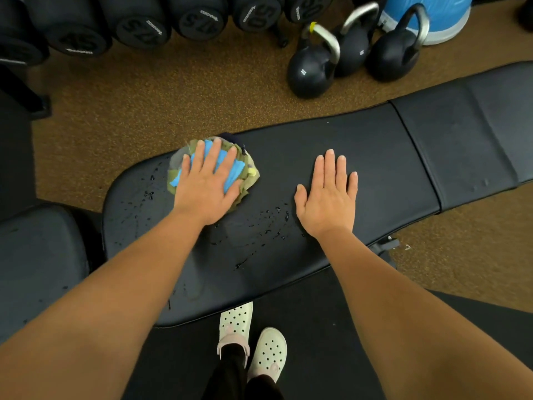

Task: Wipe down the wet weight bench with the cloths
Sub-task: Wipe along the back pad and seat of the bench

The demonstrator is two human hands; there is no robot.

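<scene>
A black padded weight bench (pixel 375 157) runs across the view, with water droplets (pixel 268 223) scattered over its near and left parts. A bundle of cloths (pixel 248 176), olive green with blue and grey pieces, lies on the bench's left half. My left hand (pixel 207 186) presses flat on that bundle with straight, spread fingers. My right hand (pixel 328 197) rests flat on the bare pad to the right, fingers straight, holding nothing.
Three black kettlebells (pixel 314 67) stand on the brown floor beyond the bench. A row of dumbbells (pixel 138 27) lines the far left. A blue ball (pixel 444 15) sits at the far right. Another black pad (pixel 37 261) lies at the left. My feet in pale clogs (pixel 251 339) stand below.
</scene>
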